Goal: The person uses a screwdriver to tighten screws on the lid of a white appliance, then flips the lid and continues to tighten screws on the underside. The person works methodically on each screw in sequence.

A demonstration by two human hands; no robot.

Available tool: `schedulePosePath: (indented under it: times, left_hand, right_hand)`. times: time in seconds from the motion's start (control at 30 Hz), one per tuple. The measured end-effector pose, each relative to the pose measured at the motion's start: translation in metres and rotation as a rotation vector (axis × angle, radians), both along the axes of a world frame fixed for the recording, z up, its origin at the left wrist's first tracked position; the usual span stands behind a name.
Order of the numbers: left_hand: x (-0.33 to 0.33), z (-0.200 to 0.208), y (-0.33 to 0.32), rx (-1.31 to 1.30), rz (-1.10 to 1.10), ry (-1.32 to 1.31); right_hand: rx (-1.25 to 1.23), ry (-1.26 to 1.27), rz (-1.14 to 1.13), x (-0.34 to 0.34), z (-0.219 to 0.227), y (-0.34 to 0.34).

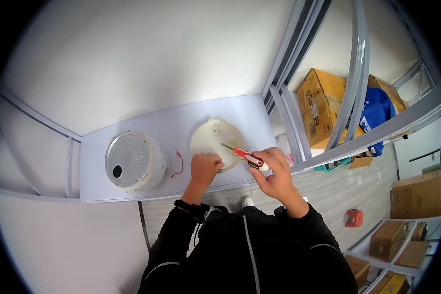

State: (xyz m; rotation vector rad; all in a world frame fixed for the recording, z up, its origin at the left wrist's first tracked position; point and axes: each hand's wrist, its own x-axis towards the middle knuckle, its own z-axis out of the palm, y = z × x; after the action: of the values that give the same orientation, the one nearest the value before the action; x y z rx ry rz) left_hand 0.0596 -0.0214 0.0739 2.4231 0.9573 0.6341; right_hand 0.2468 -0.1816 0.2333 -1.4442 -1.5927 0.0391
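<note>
My right hand point(275, 175) is closed around a red and white screwdriver point(246, 156). Its metal tip points up and left, over a round cream plastic cover point(203, 139) on the table. At the near left edge of that cover is my left hand point(205, 168), fingers curled in. Whatever they may hold is hidden. To the left stands a white round appliance body, like a rice cooker point(154, 166), with a perforated metal face and a dark round spot. A short red wire point(181, 164) lies between it and the cover.
The light table point(95, 188) meets a white wall behind. At right, a metal-framed shelf holds a cardboard box point(323, 105) and a blue bag point(377, 108). A red stool point(354, 218) stands on the floor, near more shelved boxes point(387, 239).
</note>
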Motion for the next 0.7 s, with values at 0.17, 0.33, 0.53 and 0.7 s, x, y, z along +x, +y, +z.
schedulePosePath:
  times: [0.17, 0.33, 0.53, 0.7]
  left_hand:
    - [0.004, -0.005, 0.001, -0.028, -0.020, 0.011]
    - [0.003, -0.006, 0.000, -0.042, -0.044, -0.007]
    - [0.000, -0.002, 0.000, -0.116, -0.023, 0.042]
    - [0.002, 0.004, 0.007, -0.172, -0.028, 0.090]
  right_hand:
    - [-0.006, 0.032, 0.008, 0.005, -0.007, 0.000]
    - [-0.020, 0.038, -0.004, 0.011, -0.010, -0.001]
    - [-0.031, 0.048, -0.014, 0.016, -0.010, -0.001]
    - [-0.037, 0.061, -0.008, 0.019, -0.009, 0.000]
